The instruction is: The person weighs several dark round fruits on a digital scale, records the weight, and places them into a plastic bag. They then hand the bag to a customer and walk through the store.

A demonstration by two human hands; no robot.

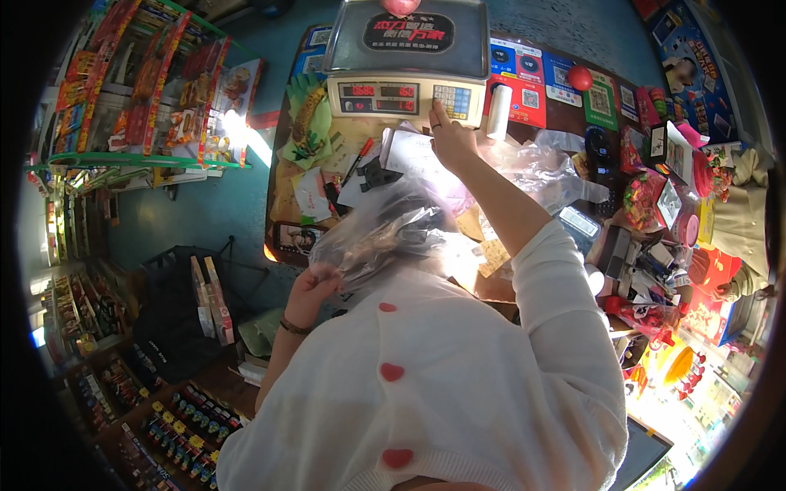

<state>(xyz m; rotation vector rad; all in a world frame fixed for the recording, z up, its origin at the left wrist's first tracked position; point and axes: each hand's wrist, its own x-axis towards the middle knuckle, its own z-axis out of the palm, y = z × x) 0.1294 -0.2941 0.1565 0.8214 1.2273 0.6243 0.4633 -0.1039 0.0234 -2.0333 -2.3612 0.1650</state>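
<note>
My left hand pinches a clear plastic bag that lies bunched in front of my chest. What the bag contains is hard to make out. My right hand holds nothing; its extended finger touches the keypad of a digital weighing scale. The scale's red display is lit. A round pinkish-red fruit or vegetable rests at the far end of the scale's metal plate, partly cut off by the picture's edge.
Beside the scale are a white roll, a red round fruit and brown-spotted bananas on green plastic. A phone lies at the table's left edge. Snack racks stand left; boxes and a calculator crowd the right.
</note>
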